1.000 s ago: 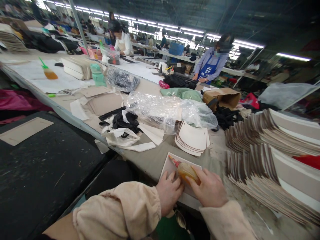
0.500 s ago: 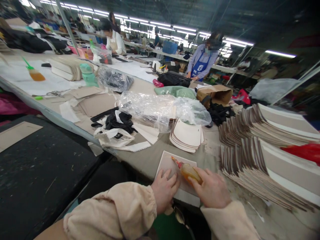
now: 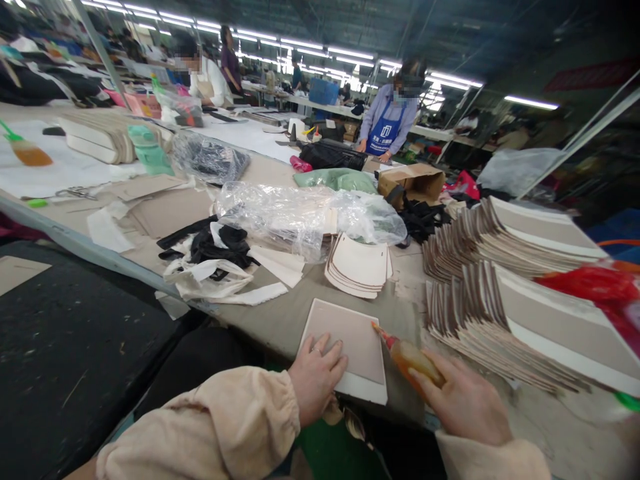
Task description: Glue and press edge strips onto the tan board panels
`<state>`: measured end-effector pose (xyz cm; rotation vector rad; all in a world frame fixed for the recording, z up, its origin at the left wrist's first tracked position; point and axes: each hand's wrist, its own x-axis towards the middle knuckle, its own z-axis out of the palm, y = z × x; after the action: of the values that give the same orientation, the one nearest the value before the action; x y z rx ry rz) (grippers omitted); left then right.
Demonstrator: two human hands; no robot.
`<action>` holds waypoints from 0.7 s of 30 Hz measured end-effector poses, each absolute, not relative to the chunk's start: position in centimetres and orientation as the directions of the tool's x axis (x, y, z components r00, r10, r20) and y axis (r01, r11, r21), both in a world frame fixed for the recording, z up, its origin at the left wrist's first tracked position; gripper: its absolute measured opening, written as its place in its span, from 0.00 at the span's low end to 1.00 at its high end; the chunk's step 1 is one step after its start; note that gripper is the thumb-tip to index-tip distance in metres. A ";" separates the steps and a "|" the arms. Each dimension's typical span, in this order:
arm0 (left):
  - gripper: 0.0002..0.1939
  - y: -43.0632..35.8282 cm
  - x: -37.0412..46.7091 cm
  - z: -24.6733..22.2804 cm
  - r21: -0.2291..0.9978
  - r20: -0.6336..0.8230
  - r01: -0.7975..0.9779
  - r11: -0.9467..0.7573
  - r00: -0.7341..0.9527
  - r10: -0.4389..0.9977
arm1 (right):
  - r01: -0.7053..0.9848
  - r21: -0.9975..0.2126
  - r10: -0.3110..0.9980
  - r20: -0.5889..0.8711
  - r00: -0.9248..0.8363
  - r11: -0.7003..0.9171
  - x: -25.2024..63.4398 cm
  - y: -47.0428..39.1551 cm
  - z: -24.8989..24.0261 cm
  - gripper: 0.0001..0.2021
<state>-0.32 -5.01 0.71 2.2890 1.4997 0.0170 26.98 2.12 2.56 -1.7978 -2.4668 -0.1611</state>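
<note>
A flat beige panel with white borders (image 3: 357, 340) lies at the table's near edge. My left hand (image 3: 319, 377) rests on its left part with the fingers spread flat. My right hand (image 3: 463, 393) is wrapped round a glue bottle (image 3: 413, 361) of amber liquid with a red nozzle. The bottle lies tilted, its tip at the panel's upper right edge; whether it touches cannot be made out. Just beyond the panel sits a small stack of curved white pieces (image 3: 357, 267).
Tall stacks of curved panels (image 3: 545, 313) stand on the right, beside a red plastic bag (image 3: 595, 287). Black and white fabric strips (image 3: 220, 253) and clear plastic wrap (image 3: 280, 213) lie beyond. A second glue bottle (image 3: 30, 152) is far left. A co-worker in a blue apron (image 3: 390, 127) stands across.
My right hand has carried the glue bottle rightward, from over the panel's upper left to its right edge. My left hand stays on the panel. The camera view has shifted slightly right.
</note>
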 end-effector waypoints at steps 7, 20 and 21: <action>0.33 -4.9 -0.3 0.8 0.330 -0.203 0.878 -0.347 0.424 0.882 | 0.965 -0.001 0.961 0.087 -0.261 0.262 27.3 2.1 2.7 0.20; 0.34 -4.9 -0.2 0.6 0.327 -0.213 0.881 -0.343 0.422 0.881 | 0.880 -0.298 0.929 0.138 -0.344 0.370 19.5 1.5 2.3 0.17; 0.34 -4.8 -0.2 0.6 0.326 -0.210 0.880 -0.345 0.423 0.882 | 0.830 -0.426 0.932 0.129 -0.338 0.360 19.1 1.6 2.0 0.18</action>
<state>-0.23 -4.84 0.56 2.2950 1.5037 0.0039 19.14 1.55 2.01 -1.5477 -2.2782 0.4073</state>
